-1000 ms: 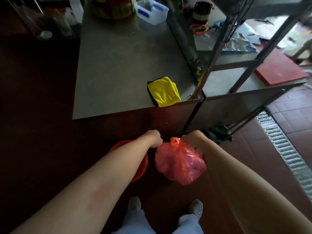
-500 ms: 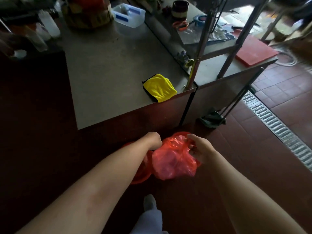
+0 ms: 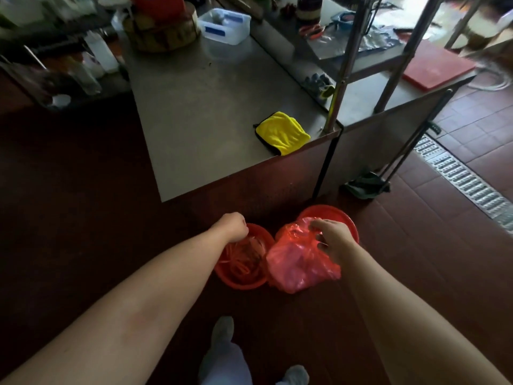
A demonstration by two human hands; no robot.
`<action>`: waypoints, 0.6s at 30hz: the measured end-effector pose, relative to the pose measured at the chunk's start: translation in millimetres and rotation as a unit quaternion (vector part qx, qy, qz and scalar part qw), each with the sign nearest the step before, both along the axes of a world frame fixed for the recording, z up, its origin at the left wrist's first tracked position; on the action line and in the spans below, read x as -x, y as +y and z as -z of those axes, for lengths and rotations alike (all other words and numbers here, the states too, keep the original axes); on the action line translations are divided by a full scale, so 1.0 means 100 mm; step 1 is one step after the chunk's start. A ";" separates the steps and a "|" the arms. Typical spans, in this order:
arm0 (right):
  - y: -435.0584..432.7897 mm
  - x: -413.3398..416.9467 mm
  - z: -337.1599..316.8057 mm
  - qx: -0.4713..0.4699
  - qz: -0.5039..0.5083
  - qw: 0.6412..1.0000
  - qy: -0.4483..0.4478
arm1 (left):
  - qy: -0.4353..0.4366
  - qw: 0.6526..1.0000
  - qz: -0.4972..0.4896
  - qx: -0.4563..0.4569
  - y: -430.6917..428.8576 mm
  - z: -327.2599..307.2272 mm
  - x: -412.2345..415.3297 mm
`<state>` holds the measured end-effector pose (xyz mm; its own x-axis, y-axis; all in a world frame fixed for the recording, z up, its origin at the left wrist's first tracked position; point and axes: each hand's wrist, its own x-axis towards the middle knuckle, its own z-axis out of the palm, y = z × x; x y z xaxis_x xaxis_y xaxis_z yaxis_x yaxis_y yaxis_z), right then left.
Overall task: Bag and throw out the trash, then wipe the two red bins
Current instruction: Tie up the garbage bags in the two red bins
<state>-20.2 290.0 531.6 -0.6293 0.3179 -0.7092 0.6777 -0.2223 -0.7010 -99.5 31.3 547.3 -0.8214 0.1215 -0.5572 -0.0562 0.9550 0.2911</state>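
Note:
Two red bins stand on the dark floor in front of the steel table. The left red bin holds orange strips of trash. The right red bin shows only its far rim behind a full red plastic bag. My right hand grips the bunched top of that bag. My left hand is a closed fist over the far edge of the left bin, its fingers turned down out of sight. A yellow cloth lies folded on the table's near right corner.
The steel table carries a plastic tub and a wooden block at its far end. A green dustpan leans by the table's side. A metal floor drain runs along the right. My feet are just behind the bins.
My left hand has come off the bag and now sits over the left bin. The bag has shifted right, uncovering the left bin's contents and the right bin's rim.

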 end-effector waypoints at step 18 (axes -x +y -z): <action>-1.44 -0.78 1.51 -0.081 0.291 0.937 -0.176 | -0.075 0.982 0.158 0.068 -1.09 1.40 0.66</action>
<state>57.4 146.3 380.6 -0.0520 0.6557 -0.7533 0.6706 -0.5360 -0.5128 -165.8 -77.4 406.9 -0.6623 0.2726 -0.6979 0.2168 0.9613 0.1698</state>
